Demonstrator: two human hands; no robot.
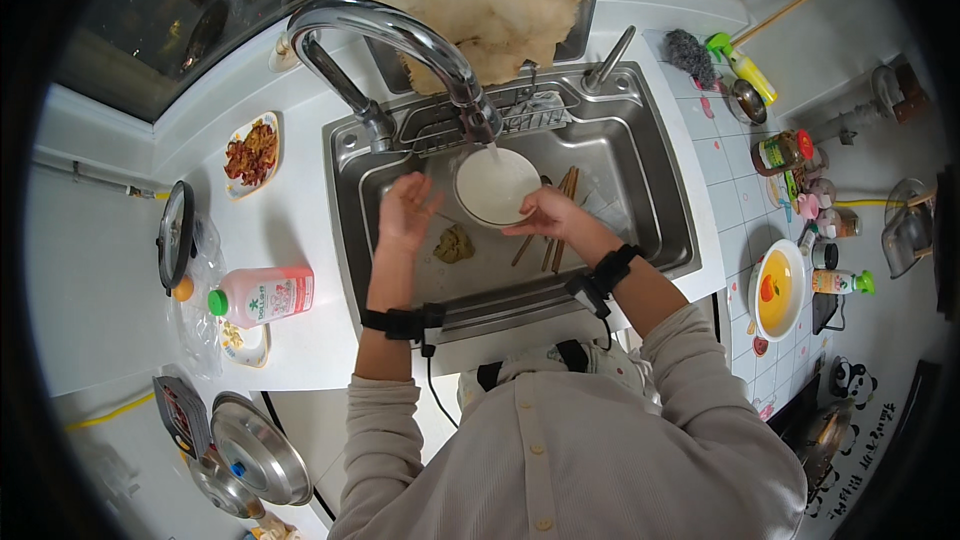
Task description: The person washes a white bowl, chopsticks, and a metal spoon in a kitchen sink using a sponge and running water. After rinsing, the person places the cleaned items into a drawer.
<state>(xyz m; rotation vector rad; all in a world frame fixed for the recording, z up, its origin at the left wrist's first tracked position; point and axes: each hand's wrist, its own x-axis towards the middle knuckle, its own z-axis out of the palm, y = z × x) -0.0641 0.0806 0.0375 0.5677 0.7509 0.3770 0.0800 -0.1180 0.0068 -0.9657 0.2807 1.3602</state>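
Observation:
Over a stainless steel sink (637, 157), my right hand (553, 213) grips the rim of a white bowl (496, 184). Water runs from the chrome faucet (480, 116) into the bowl. To its left, my left hand (407, 214) is raised with its fingers apart, holding nothing. A crumpled brownish cloth or sponge (454, 244) lies on the sink floor between my hands. Several wooden chopsticks (560, 244) rest in the basin, partly hidden by my right hand and forearm. Beside them is a piece of clear plastic (604, 214).
A wire rack (536, 116) spans the sink's back edge. Left on the counter are a pink bottle (262, 296), a plate of food (251, 155) and a glass lid (176, 236). To the right stand a white-and-orange basin (778, 290), jars and a spray bottle (752, 77).

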